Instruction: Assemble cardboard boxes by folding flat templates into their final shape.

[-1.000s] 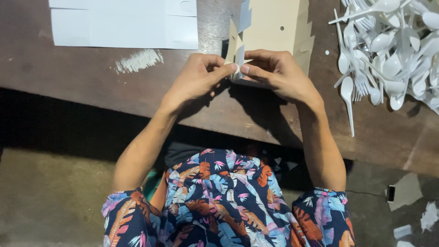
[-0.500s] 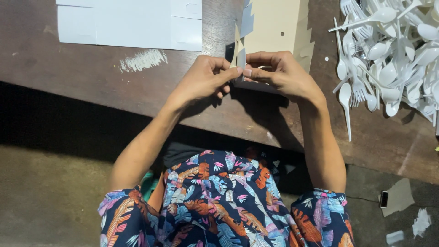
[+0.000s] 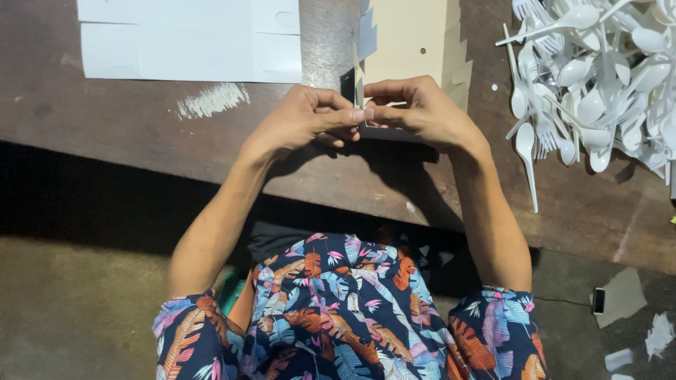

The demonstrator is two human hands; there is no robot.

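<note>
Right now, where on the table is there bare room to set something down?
Bare wood lies between the white sheets and the table edge, left of the left hand, apart from a white smear. A second strip runs below the right hand. The far right is crowded with plastic cutlery.

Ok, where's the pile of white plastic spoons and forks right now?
In the head view, the pile of white plastic spoons and forks lies at the table's upper right, just right of the right hand and the beige cardboard piece.

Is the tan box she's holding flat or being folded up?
Being folded. The box has a flap standing on edge by both hands, left hand and right hand, pinching it.
</note>
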